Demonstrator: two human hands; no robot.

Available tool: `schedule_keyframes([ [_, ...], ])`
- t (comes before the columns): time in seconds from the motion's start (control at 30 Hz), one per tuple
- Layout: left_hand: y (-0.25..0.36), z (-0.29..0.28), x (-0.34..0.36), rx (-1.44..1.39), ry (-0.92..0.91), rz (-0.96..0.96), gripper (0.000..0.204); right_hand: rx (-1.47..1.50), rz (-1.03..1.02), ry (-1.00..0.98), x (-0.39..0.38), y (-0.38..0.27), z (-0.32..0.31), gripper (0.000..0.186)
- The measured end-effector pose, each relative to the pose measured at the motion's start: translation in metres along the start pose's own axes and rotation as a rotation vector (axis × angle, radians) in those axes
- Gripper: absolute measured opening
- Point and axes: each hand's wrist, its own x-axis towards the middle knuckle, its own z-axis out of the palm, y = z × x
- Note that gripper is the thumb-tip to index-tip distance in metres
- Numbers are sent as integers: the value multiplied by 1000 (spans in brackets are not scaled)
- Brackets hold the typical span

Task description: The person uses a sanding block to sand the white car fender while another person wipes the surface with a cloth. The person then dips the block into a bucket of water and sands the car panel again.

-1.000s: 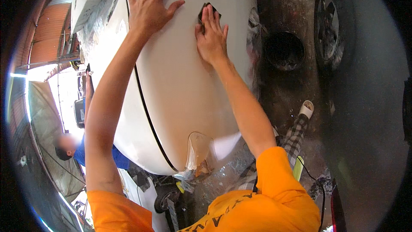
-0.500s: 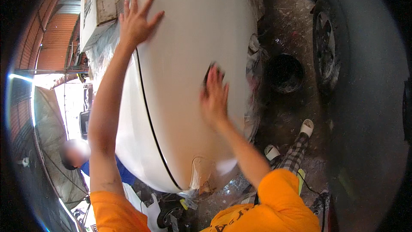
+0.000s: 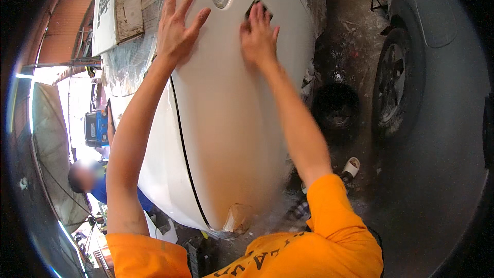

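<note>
A white car body panel [image 3: 231, 103] stretches away in front of me, with a dark curved seam [image 3: 181, 134] down its left part. My left hand [image 3: 179, 33] lies on the panel's far left part, fingers spread and nothing in them. Farther right, near the clear-covered notch at the panel's far end, my right hand [image 3: 259, 44] presses a small black sanding pad [image 3: 269, 15] flat against the surface. Its fingers cover most of the pad. Tan colouring shows on the panel's near end.
A cardboard box [image 3: 128, 15] and clear plastic sheeting [image 3: 126, 67] lie at far left. Another person [image 3: 98, 188] in blue is beyond the panel's left side. To the right are a black bucket [image 3: 337, 105] on the floor and a grey car [image 3: 437, 123] with its wheel [image 3: 392, 80].
My right hand has slid the black sanding pad far up the panel. My left hand has shifted slightly right and stays spread. The view has moved a little.
</note>
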Motion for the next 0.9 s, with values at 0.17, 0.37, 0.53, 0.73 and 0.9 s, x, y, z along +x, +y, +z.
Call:
schedule_keyframes([
  [0.17, -12, -20, -12, 68, -51, -23, 56, -110, -154, -277, -239, -62, 8, 81],
  [0.37, -8, -15, -3, 4, -49, -14, 53, -23, -120, -87, -22, -61, -8, 74],
  [0.53, -15, -16, -12, -12, -52, 2, 52, -210, -327, -239, -195, -84, 25, 78],
  [0.73, -4, -11, -14, 81, -37, 11, 52, 136, -59, -299, -323, -10, 0, 78],
  [0.9, 16, -10, -3, 93, -121, -71, 61, 64, 82, -78, -132, 49, 6, 75],
])
